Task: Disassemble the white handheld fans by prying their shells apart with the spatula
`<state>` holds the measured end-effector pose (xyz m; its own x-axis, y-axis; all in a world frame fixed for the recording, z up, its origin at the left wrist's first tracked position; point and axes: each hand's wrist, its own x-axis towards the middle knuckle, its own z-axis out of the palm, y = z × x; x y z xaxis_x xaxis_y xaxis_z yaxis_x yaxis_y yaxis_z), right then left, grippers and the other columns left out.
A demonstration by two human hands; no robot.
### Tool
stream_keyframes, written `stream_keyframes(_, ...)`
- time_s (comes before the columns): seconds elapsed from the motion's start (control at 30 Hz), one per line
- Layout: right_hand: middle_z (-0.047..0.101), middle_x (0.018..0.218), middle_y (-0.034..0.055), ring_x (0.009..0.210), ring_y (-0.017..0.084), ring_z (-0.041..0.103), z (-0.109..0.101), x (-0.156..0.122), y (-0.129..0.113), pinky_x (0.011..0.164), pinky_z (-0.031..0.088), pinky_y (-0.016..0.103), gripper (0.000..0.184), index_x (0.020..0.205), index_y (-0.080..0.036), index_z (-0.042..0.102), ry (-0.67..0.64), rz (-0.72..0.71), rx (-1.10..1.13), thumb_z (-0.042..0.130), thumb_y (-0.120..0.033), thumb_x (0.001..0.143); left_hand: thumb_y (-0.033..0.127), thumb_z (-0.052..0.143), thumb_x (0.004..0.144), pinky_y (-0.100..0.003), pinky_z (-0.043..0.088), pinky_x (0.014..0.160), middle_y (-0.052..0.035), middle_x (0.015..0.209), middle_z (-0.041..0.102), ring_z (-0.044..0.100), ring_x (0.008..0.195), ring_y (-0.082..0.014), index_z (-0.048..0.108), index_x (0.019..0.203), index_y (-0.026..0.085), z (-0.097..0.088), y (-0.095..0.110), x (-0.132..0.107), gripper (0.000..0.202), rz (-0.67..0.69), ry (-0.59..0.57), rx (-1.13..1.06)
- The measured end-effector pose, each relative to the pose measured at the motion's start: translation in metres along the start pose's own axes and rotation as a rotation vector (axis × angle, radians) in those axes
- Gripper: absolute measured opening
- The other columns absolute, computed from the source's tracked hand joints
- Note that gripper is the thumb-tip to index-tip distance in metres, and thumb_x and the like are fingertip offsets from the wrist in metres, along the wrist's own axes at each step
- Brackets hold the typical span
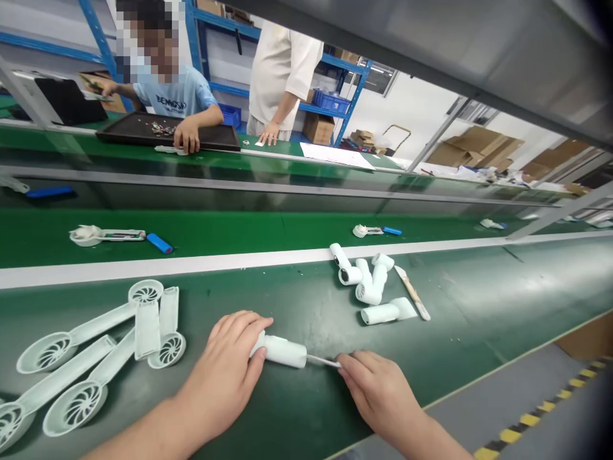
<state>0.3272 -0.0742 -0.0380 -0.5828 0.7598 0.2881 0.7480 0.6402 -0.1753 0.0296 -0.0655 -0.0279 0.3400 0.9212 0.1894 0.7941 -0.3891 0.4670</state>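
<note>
My left hand (230, 364) is closed around the end of a white plastic tube (285, 351) lying on the green bench. My right hand (378, 390) pinches a thin white stick (323, 361) that pokes into the tube's right end. A heap of similar white tubes (368, 284) lies beyond, with a small brush (412, 292) beside it. White fan-shaped shells (96, 358) lie to my left.
A green conveyor belt (268, 230) with a white stripe carries fan parts and blue cylinders (159, 242). Across it a seated person rests a hand by a dark tray (211, 137); another person stands next to them. Cardboard boxes and blue shelving stand behind.
</note>
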Motion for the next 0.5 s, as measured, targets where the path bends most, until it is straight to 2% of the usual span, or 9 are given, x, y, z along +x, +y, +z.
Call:
stream_keyframes(0.2, 0.048, 0.066, -0.0002, 0.057, 0.016, 0.039, -0.014, 0.005, -0.008, 0.055, 0.018, 0.033, 0.017, 0.103, -0.017, 0.054, -0.02, -0.042, -0.153, 0.04, -0.012, 0.095, 0.026, 0.034, 0.096, -0.052, 0.039, 0.108, -0.0043, 0.153, 0.03, 0.024, 0.142, -0.0278, 0.024, 0.147, 0.028, 0.008, -0.005, -0.001, 0.052, -0.014, -0.044, 0.027)
stream_keyframes(0.43, 0.05, 0.065, -0.0006, 0.05, 0.016, 0.039, -0.037, 0.013, -0.013, 0.052, 0.01, 0.034, 0.029, 0.106, -0.019, 0.051, -0.282, -0.081, -0.28, 0.048, -0.006, 0.081, 0.03, 0.031, 0.097, -0.054, 0.039, 0.107, -0.0049, 0.157, 0.019, 0.022, 0.142, -0.0294, 0.013, 0.15, 0.027, 0.008, -0.003, 0.0, 0.056, -0.064, -0.093, 0.068)
stream_keyframes(0.5, 0.05, 0.065, -0.0009, 0.049, 0.016, 0.041, -0.039, 0.017, -0.014, 0.051, 0.009, 0.034, 0.031, 0.106, -0.019, 0.051, -0.315, -0.085, -0.308, 0.05, -0.006, 0.078, 0.03, 0.03, 0.097, -0.054, 0.039, 0.107, -0.0045, 0.157, 0.018, 0.021, 0.142, -0.0295, 0.013, 0.15, 0.027, 0.008, -0.003, 0.0, 0.056, -0.078, -0.104, 0.06)
